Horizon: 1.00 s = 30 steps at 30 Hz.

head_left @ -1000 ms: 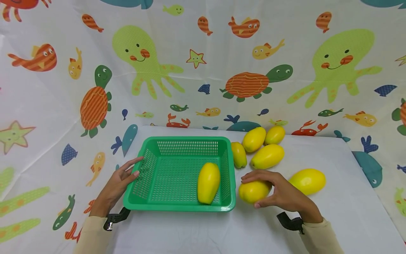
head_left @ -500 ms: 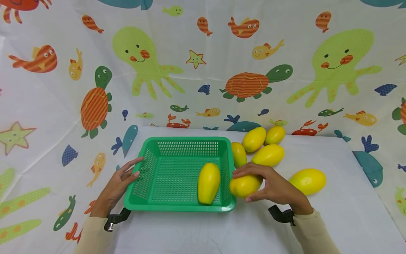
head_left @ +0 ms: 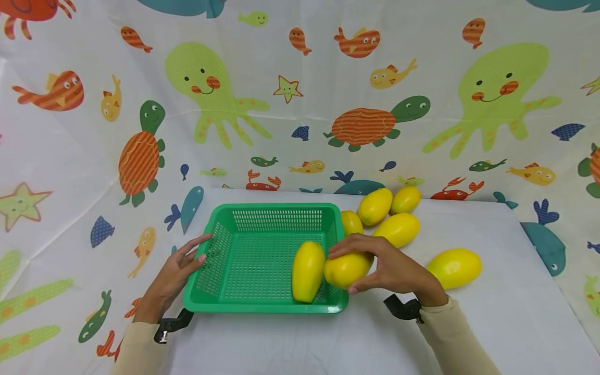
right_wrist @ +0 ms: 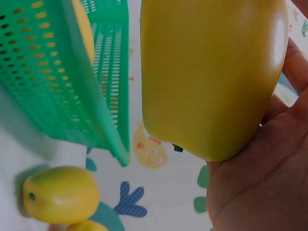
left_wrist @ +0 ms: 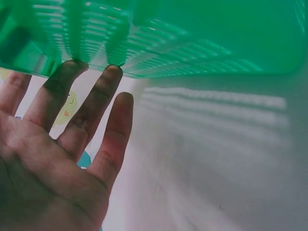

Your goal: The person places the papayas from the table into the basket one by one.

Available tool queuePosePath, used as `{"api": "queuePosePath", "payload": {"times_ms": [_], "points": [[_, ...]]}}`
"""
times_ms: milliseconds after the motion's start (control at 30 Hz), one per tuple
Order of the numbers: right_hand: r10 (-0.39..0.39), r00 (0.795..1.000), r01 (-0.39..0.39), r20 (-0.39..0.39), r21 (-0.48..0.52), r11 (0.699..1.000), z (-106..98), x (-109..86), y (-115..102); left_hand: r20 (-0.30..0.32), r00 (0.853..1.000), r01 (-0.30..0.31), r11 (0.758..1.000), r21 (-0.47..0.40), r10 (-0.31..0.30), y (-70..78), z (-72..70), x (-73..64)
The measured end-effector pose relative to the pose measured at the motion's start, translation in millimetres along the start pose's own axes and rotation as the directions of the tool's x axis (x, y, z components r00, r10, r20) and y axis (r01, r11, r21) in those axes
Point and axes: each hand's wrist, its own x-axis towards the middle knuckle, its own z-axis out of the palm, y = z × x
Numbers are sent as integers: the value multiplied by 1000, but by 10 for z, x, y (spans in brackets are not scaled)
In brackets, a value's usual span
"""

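Observation:
My right hand (head_left: 394,268) grips a yellow papaya (head_left: 348,270) above the right rim of a green plastic basket (head_left: 262,308). In the right wrist view this papaya (right_wrist: 211,72) shows a small dark-green stem, with the palm and fingers around its side. Another long yellow papaya (head_left: 308,271) lies inside the basket, at its right. My left hand (head_left: 171,278) rests at the basket's left rim. The left wrist view has its fingers (left_wrist: 91,113) extended, some fingertips touching the basket's slotted wall (left_wrist: 159,43).
Beyond the basket's right side sit several yellow fruits, including one at the back (head_left: 375,207) and one in front of it (head_left: 397,229). A larger one (head_left: 454,268) lies farther right on the white table (head_left: 511,312). A sea-animal printed cloth (head_left: 300,114) hangs behind.
My right hand has carried the papaya leftward and slightly away from me, from beside the basket to above its right rim. The left hand stays in place at the basket.

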Motion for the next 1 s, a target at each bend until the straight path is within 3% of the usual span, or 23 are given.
{"api": "queuePosePath", "payload": {"times_ms": [1000], "points": [[-94,992,89,89,53,995,172,446,-139,8,1000,-15,1000,-7,15,0,11,-17]]}}
